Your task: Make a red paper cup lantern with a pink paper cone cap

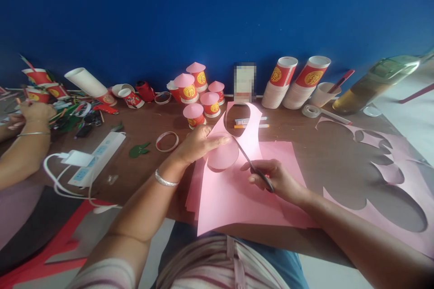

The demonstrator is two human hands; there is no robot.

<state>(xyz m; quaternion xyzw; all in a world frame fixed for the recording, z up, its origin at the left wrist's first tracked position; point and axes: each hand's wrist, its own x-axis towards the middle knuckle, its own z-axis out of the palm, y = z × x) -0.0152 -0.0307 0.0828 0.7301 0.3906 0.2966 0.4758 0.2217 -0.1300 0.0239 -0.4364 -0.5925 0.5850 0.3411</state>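
My left hand (pixel 198 145) pinches a sheet of pink paper (pixel 224 198) near its upper left part. A rounded piece of the paper (pixel 223 156) hangs partly cut from the sheet, under my left fingers. My right hand (pixel 276 178) grips dark-handled scissors (pixel 252 165), whose blades reach up and left to the paper by my left thumb. A large round hole shows in the sheet's upper end. More pink sheets (pixel 288 158) lie stacked beneath on the table.
Red paper cups with pink cone tops (pixel 193 112) stand behind. Stacked cups (pixel 280 82) and a glass bottle (pixel 369 83) line the blue wall. A power strip (pixel 98 158) lies left, cut pink scraps (pixel 403 176) right. Another person's hand (pixel 35 110) is at far left.
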